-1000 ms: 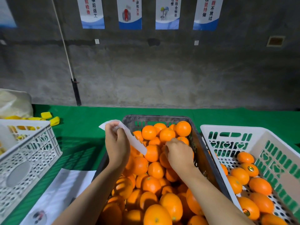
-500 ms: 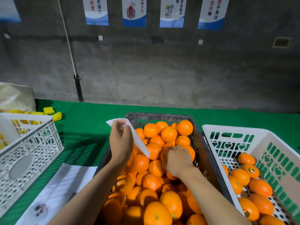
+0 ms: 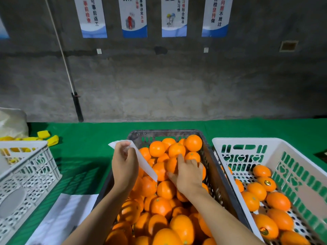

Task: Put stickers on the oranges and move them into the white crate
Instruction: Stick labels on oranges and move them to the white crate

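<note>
A dark crate [image 3: 217, 177] in the middle is heaped with oranges [image 3: 159, 206]. My left hand [image 3: 124, 167] pinches a white sticker strip [image 3: 145, 163] above the crate's left side. My right hand [image 3: 187, 172] lies on the pile and curls around one orange [image 3: 171, 165], index finger stretched out along it. The white crate [image 3: 300, 174] stands to the right and holds several oranges, some with a gold sticker [image 3: 267, 183].
A second white crate [image 3: 26, 175] stands at the left on the green table cover [image 3: 79, 156]. White paper sheets [image 3: 65, 216] lie in front of it. Yellow pieces [image 3: 47, 137] and a pale bag [image 3: 12, 122] sit at the far left. A concrete wall rises behind.
My right hand has shifted on the pile, from pressing down with curled fingers to grasping an orange with the index finger extended. My left hand keeps the strip in about the same place.
</note>
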### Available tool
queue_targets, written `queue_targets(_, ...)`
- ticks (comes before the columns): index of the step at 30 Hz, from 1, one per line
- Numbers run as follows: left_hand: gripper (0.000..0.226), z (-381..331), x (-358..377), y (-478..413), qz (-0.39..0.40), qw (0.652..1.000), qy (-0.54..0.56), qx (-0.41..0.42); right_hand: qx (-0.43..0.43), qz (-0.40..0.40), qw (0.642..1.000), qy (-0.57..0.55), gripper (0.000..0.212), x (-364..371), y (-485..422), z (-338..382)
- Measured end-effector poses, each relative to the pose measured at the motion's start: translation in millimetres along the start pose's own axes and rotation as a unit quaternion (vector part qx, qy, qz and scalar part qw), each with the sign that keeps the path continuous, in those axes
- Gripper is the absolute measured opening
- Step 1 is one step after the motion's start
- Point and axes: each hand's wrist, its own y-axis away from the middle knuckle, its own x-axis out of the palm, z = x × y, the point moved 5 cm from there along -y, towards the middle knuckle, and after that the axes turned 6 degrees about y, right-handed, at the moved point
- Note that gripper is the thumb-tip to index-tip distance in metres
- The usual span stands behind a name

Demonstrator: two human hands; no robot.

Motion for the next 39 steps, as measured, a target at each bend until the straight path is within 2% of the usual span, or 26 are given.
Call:
queue_targets(1,0.018,-0.3,-0.7,-0.2,-0.003,1.0,0.003,0.002,0.041,-0.026,0.994,-0.094,0.07,-7.2,-0.9,-2.7)
queue_targets(2,0.018,-0.1,-2.3,-0.4,-0.008,1.0,0.005,0.004,0.085,-0.041,0.972,-0.215,0.064,-14.3,-1.4,-4.1)
queue_targets(3,0.018,0.1,-2.6,-0.6,-0.008,1.0,0.006,0.005,0.134,-0.03,0.922,-0.361,0.057,-17.9,-1.0,-5.8)
queue_targets(4,0.018,0.5,-2.2,-0.7,-0.006,1.0,0.005,0.007,0.186,-0.001,0.833,-0.521,0.058,-17.6,-1.0,-6.4)
queue_targets(6,0.019,1.8,-0.8,-1.7,0.0,1.0,0.003,0.012,0.275,0.089,0.581,-0.761,0.077,-14.8,1.1,-2.2)
queue_targets(7,0.019,2.3,0.1,-2.1,0.004,1.0,0.004,0.012,0.288,0.1,0.471,-0.828,0.084,-16.4,0.3,-2.6)
queue_targets(8,0.018,2.3,1.0,-2.1,0.009,1.0,0.006,0.011,0.289,0.089,0.393,-0.868,0.087,-18.8,-1.8,-6.7)
queue_targets(10,0.016,1.3,2.4,-1.8,0.019,1.0,0.006,0.01,0.289,0.033,0.302,-0.908,0.088,-24.1,-5.1,-22.6)
queue_targets(11,0.014,0.9,3.2,-1.6,0.023,1.0,0.002,0.009,0.29,-0.002,0.276,-0.917,0.088,-26.8,-5.6,-32.6)
queue_targets(13,0.013,0.0,4.2,-0.6,0.029,1.0,-0.009,0.004,0.298,-0.061,0.255,-0.918,0.088,-28.3,-6.1,-50.6)
queue_targets(15,0.013,-0.3,6.7,0.7,0.04,0.999,-0.016,0.002,0.305,-0.087,0.255,-0.913,0.091,-27.0,-5.0,-58.9)
queue_targets(16,0.013,-0.3,8.2,1.6,0.047,0.999,-0.018,0.005,0.305,-0.092,0.266,-0.91,0.09,-26.5,-4.1,-58.7)
queue_targets(18,0.013,0.7,11.0,3.3,0.059,0.998,-0.026,0.015,0.302,-0.104,0.313,-0.895,0.078,-27.4,-4.1,-56.4)
queue_targets(20,0.013,4.7,13.0,4.2,0.079,0.996,-0.036,0.012,0.295,-0.115,0.377,-0.87,0.06,-30.5,-3.3,-55.5)
queue_targets(22,0.014,10.1,16.0,3.2,0.107,0.993,-0.043,-0.01,0.294,-0.1,0.471,-0.825,0.042,-31.1,-2.9,-51.0)
queue_targets(24,0.012,14.5,20.8,0.9,0.132,0.989,-0.021,-0.059,0.265,-0.052,0.606,-0.748,0.026,-31.6,-1.7,-34.4)
queue_targets(26,0.02,17.6,24.4,0.6,0.141,0.981,0.039,-0.126,0.168,-0.03,0.738,-0.653,0.022,-32.7,-1.0,-11.9)
queue_targets(27,0.022,19.3,25.5,0.8,0.143,0.974,0.084,-0.157,0.102,-0.017,0.778,-0.62,0.022,-31.1,1.0,1.4)
queue_targets(28,0.021,19.7,26.7,1.8,0.152,0.963,0.132,-0.181,0.05,0.004,0.8,-0.597,0.021,-27.7,4.3,13.6)
queue_targets(31,0.013,18.6,29.0,6.0,0.193,0.93,0.199,-0.24,0.006,0.043,0.827,-0.561,0.041,-23.4,11.0,26.4)
queue_targets(32,0.01,19.3,29.4,7.2,0.208,0.925,0.189,-0.255,0.005,0.052,0.825,-0.562,0.051,-25.9,11.2,26.4)
queue_targets(34,0.018,18.6,31.7,10.1,0.24,0.92,0.148,-0.271,-0.013,0.079,0.801,-0.594,0.063,-33.0,11.9,27.2)
queue_targets(36,0.022,13.9,35.2,11.1,0.269,0.922,0.126,-0.249,-0.039,0.11,0.777,-0.618,0.056,-40.4,14.0,29.7)
queue_targets(39,0.011,6.1,33.6,10.0,0.286,0.934,0.096,-0.192,-0.096,0.102,0.814,-0.563,0.051,-45.2,14.7,31.6)
